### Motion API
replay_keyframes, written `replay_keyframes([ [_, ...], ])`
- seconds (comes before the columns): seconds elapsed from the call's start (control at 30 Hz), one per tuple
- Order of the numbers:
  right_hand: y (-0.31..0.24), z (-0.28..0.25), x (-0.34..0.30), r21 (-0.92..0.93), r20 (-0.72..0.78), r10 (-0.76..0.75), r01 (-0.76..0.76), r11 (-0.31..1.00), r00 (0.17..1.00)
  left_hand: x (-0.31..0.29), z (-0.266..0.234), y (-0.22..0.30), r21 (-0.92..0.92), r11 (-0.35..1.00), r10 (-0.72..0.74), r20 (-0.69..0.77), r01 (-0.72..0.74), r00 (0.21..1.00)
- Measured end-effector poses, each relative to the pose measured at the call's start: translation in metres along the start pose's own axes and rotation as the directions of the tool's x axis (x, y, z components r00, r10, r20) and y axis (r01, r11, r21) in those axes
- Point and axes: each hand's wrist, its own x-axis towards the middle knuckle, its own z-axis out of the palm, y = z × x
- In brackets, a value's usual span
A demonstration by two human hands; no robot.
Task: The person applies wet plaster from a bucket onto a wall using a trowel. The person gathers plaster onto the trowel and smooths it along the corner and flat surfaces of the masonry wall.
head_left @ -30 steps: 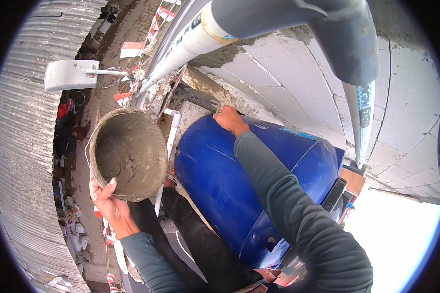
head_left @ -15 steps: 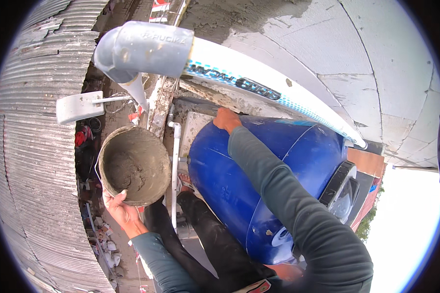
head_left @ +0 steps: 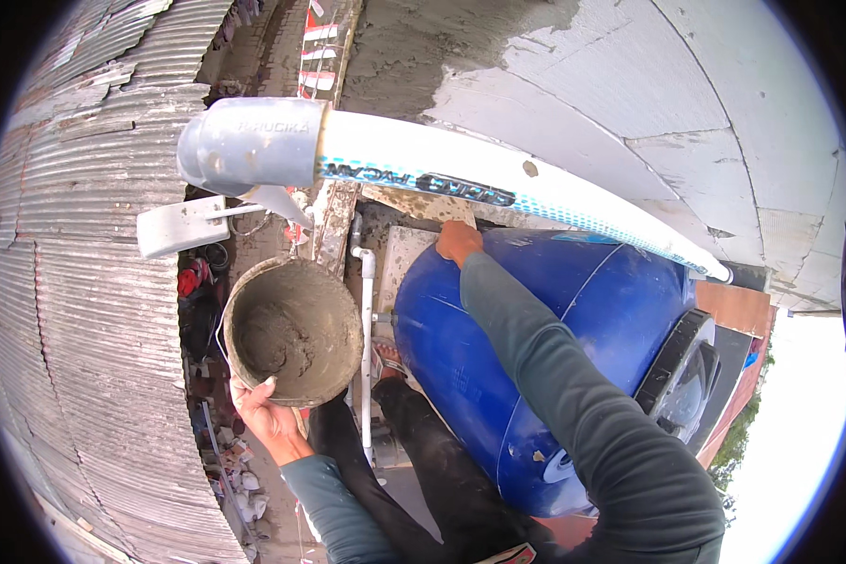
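A round bucket (head_left: 340, 299), crusted with grey cement, hangs in my left hand (head_left: 271, 418). My thumb lies over its near rim and the fingers go underneath. Wet grey mortar (head_left: 277, 343) lies inside the bucket, and a thin wire handle shows at its left side. My right hand (head_left: 458, 242) is closed at the far left edge of a big blue tank (head_left: 461, 343) lying on its side. Its fingertips are hidden, so what they grip cannot be made out. My right forearm reaches across the tank, which has a black ringed lid (head_left: 677, 367) at its right end.
A thick white pipe (head_left: 414, 155) with a grey elbow (head_left: 258, 141) crosses above the tank. Between bucket and tank runs a thin white pipe (head_left: 367, 357). A corrugated roof (head_left: 94, 338) fills the left, above a littered alley. Grey wall panels (head_left: 649, 103) with wet plaster stand beyond.
The view has shifted, so the bucket, tank and both hands sit farther right and slightly lower. The elbow appears lower. Both hands keep their places on bucket and tank edge.
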Motion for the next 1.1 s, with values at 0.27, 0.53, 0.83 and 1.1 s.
replay_keyframes([
  [0.27, 0.014, -0.004, -0.014, 0.303, 0.22, -0.004, -0.064, 0.951, 0.976, -0.005, 0.022, 0.004, 0.042, 0.999, 0.019, 0.01, -0.019, 1.0],
  [0.53, 0.013, -0.074, -0.188, 0.714, 0.223, -0.278, 0.037, 0.699, 0.934, -0.081, 0.12, 0.096, 0.188, 0.978, 0.063, 0.13, -0.087, 0.989],
  [0.83, 0.118, -0.18, -0.429, 0.779, 0.02, -0.55, 0.331, 0.532, 0.835, -0.214, 0.237, 0.218, 0.355, 0.88, 0.213, 0.3, -0.316, 0.93],
  [1.1, 0.192, -0.207, -0.495, 0.833, -0.05, -0.49, 0.307, 0.46, 0.871, -0.256, 0.28, 0.237, 0.305, 0.867, 0.21, 0.493, -0.394, 0.844],
])
